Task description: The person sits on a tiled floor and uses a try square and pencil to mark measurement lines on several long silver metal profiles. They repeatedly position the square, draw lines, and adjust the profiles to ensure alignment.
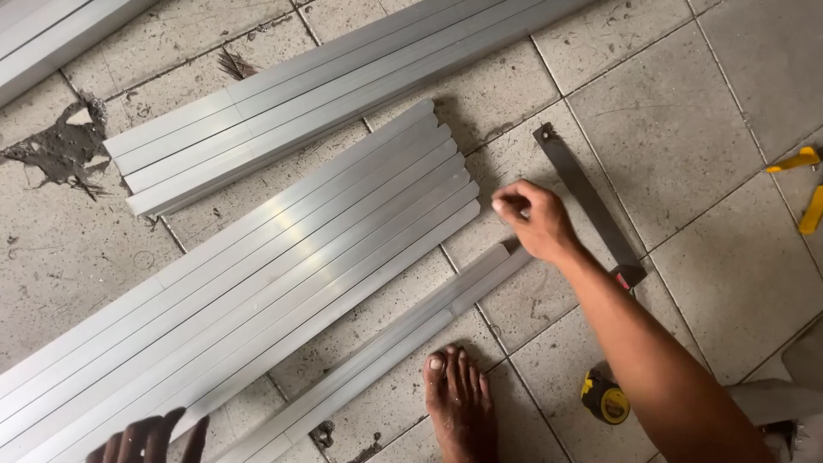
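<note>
Right hand [533,219] loosely curled with fingertips pinched, nothing visibly held, hovering just above the end of one separate aluminium bar [403,343] on the tiled floor [686,129]. Left hand [150,439] spread open, empty, over the nearer stack [257,274]. Beside: dark square [591,206], yellow tape measure [605,399], bare foot [459,403]. Two stacks.

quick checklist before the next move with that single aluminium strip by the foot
1. Right hand at the end of the single strip: ok.
2. Right hand's grip: fingers pinched, contents cannot tell.
3. Left hand on the strip stack: ok, fingertips at its near edge.
4. Bare foot clear of the strip: not ok, right beside it.
5. Tape measure within reach: ok.
6. Flat dark bar clear of the strip: ok.
</note>
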